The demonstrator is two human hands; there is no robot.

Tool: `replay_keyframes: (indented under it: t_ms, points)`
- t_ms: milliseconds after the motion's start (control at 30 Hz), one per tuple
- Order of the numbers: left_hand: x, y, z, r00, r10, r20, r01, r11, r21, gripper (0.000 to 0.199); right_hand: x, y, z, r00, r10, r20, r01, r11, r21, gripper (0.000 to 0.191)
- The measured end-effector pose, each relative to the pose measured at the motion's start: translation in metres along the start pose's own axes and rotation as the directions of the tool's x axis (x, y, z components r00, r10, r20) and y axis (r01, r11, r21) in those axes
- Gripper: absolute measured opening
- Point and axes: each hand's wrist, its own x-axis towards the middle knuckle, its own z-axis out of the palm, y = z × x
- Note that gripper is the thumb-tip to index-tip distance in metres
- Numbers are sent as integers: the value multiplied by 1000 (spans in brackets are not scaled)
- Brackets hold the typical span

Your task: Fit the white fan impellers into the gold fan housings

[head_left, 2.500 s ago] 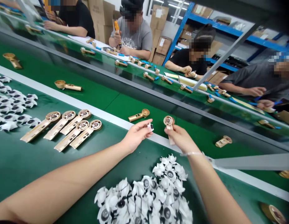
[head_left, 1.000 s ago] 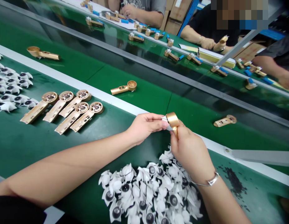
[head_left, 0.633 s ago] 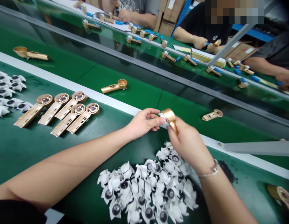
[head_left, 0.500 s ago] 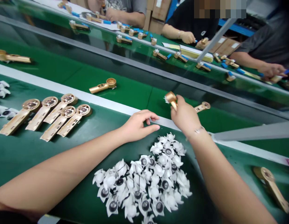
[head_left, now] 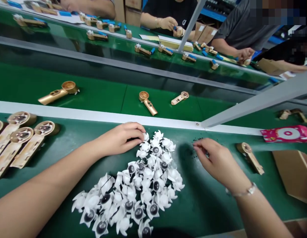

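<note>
My left hand (head_left: 125, 138) rests at the far end of a heap of white fan blades (head_left: 155, 195). Its bent fingertips close on one white fan blade (head_left: 145, 136) at the edge of the heap. To the right of the heap, my right hand (head_left: 216, 158) is low over the green table, thumb and forefinger drawn together. Tiny dark pieces (head_left: 195, 155) are scattered by those fingertips; whether any is pinched between them I cannot make out. A gold fan housing (head_left: 149, 106) lies on the green belt beyond my hands, its round head toward the left.
Two more gold housings (head_left: 61, 92) (head_left: 180, 98) lie on the belt. Several housing halves (head_left: 31, 142) are at left, another (head_left: 249, 158) at right. A pink packet (head_left: 287, 134), a cardboard box (head_left: 294, 175) and a slanted metal post (head_left: 254, 99) stand right. People work opposite.
The gold fan housing that my right hand held now lies on the belt. That hand has drawn back to the table, and my left hand has reached the fan blades. The view has swung right.
</note>
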Motion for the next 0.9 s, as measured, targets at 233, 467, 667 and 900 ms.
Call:
replay_keyframes:
  t_ms: [233, 467, 667, 900]
  points:
    - [1, 3, -9, 989, -130, 73, 111, 968, 224, 29, -56, 3, 27, 998, 4, -66, -8, 998, -63, 19]
    - [2, 15, 3, 988, -146, 52, 113, 906, 408, 43, -35, -2, 25, 991, -93, 98, 116, 958, -262, 24]
    - [-2, 15, -6, 977, -213, -26, 213, 977, 14, 30, 7, -21, 10, 987, -110, 117, 139, 951, -278, 19]
    - [3, 16, -5, 890, -449, -79, 300, 706, -642, 30, 88, -98, 6, 985, -107, -138, 158, 880, 447, 13]
